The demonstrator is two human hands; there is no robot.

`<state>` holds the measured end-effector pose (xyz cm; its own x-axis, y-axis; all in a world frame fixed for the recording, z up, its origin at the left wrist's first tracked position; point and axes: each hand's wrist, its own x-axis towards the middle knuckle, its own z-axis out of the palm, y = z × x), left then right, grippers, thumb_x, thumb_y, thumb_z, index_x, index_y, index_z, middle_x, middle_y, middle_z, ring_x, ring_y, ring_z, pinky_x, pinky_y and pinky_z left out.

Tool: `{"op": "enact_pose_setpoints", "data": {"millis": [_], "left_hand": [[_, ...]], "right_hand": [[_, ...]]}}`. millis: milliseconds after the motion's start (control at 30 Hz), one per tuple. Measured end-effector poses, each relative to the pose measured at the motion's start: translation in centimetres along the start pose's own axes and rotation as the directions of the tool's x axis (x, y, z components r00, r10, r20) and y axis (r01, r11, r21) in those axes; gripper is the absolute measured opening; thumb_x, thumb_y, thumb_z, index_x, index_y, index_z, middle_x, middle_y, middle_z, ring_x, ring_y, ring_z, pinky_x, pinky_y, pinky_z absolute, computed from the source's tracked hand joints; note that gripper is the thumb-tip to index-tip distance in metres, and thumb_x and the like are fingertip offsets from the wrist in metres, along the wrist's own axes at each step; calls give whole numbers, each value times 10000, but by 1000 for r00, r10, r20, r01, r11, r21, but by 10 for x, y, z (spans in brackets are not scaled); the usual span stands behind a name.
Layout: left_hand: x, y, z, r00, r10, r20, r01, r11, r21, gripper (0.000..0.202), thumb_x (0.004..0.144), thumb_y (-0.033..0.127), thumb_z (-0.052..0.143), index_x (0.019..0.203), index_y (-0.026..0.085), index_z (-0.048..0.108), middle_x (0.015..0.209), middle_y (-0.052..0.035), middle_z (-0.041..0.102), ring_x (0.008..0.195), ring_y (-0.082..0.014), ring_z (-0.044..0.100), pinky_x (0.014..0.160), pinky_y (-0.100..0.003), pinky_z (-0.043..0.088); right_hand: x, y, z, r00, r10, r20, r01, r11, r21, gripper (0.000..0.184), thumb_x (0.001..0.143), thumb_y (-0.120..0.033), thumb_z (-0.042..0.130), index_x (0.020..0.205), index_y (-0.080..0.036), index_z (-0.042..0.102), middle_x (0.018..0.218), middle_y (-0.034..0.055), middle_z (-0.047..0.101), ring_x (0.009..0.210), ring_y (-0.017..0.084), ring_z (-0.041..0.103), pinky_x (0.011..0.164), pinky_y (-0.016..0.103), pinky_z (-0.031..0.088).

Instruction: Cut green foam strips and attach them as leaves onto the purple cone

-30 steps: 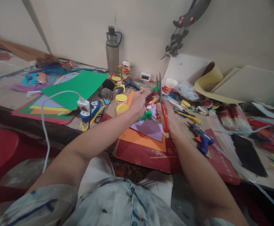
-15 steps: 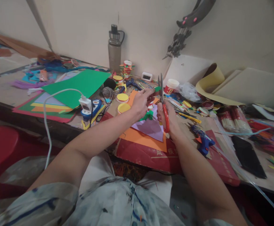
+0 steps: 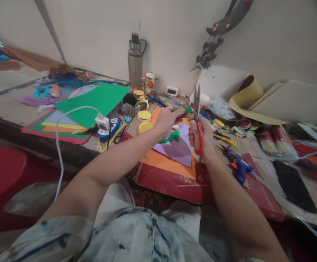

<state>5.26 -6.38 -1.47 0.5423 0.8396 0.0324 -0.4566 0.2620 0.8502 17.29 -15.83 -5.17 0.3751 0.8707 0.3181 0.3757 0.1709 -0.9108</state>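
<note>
Shifted slightly toward 3 o'clock since a second ago, both hands and scissors point(image 3: 197, 120), blades pointing to 12. Head view: left hand point(image 3: 167, 122) pinching a small green paper scrap point(image 3: 188, 110), mostly hidden by fingertips, shape hard to make out. Right hand point(image 3: 202, 136) curled through the red scissor handles; blade gap unclear. Beneath, purple paper point(image 3: 179, 148) over orange sheet point(image 3: 169, 163) on the cluttered surface point(image 3: 11, 105). Blue glue gun point(image 3: 239, 166) at 3 o'clock, water bottle point(image 3: 135, 61) at 11.

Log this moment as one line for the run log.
left hand: pinching green paper piece | right hand: gripping red-handled scissors, blades up | below: purple sheet on orange sheet
</note>
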Motion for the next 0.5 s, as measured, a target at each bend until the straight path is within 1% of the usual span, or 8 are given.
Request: {"op": "enact_pose_setpoints", "data": {"millis": [67, 133, 167, 200, 267, 400, 500], "left_hand": [[-1, -2, 0, 998, 1, 63, -8, 994, 111, 204, 872, 188, 776, 740, 157, 623, 640, 17, 691, 577, -56, 610, 638, -208, 411], [-3, -4, -1, 993, -6, 115, -19, 977, 212, 159, 889, 160, 731, 752, 151, 652, 640, -3, 709, 582, -67, 613, 638, -222, 419], [-3, -4, -2, 991, -8, 135, -28, 966, 259, 146, 889, 143, 716, 754, 150, 660, 642, -10, 716, 595, -75, 626, 647, -230, 431], [-4, -4, -2, 988, -7, 153, -40, 952, 303, 139, 883, 132, 710, 753, 151, 664, 641, -13, 720, 607, -82, 636, 657, -236, 443], [-6, -3, -3, 983, 0, 183, -69, 925, 373, 137, 870, 132, 715, 744, 156, 666, 639, -11, 723, 613, -89, 639, 661, -242, 457], [-10, 4, -4, 975, 3, 221, -103, 890, 445, 161, 866, 111, 698, 722, 166, 656, 640, 1, 720, 589, -79, 609, 653, -236, 472], [-10, 6, -3, 972, 5, 235, -118, 874, 472, 160, 865, 117, 698, 721, 170, 655, 640, -3, 719, 588, -81, 604, 642, -232, 474]], "right_hand": [[1, -4, -1, 990, 23, -137, -14, 998, 67, 489, 881, -712, 676, 1049, -273, 540, 685, -59, 453, 490, 101, 429, 421, 241, 373], [3, -7, -4, 965, -32, -259, 52, 996, 71, 464, 868, -663, 718, 1048, -278, 532, 724, -39, 505, 517, 117, 467, 441, 263, 403], [4, -8, -5, 953, -74, -294, 95, 994, 57, 457, 866, -640, 732, 1066, -280, 535, 753, -26, 532, 529, 123, 483, 452, 276, 416], [5, -9, -7, 944, -112, -309, 132, 990, 46, 456, 860, -617, 747, 1092, -282, 543, 785, -15, 555, 537, 125, 494, 464, 286, 425], [6, -9, -10, 943, -155, -294, 172, 985, 31, 463, 850, -577, 770, 1143, -286, 560, 839, 0, 583, 550, 127, 510, 485, 297, 439], [7, -5, -10, 953, -166, -253, 176, 984, 16, 487, 799, -534, 809, 1143, -283, 574, 827, -17, 570, 598, 131, 523, 564, 312, 495], [8, -2, -7, 950, -167, -264, 181, 983, 27, 514, 757, -479, 831, 1150, -267, 576, 847, -17, 575, 661, 133, 547, 667, 335, 545]]}}
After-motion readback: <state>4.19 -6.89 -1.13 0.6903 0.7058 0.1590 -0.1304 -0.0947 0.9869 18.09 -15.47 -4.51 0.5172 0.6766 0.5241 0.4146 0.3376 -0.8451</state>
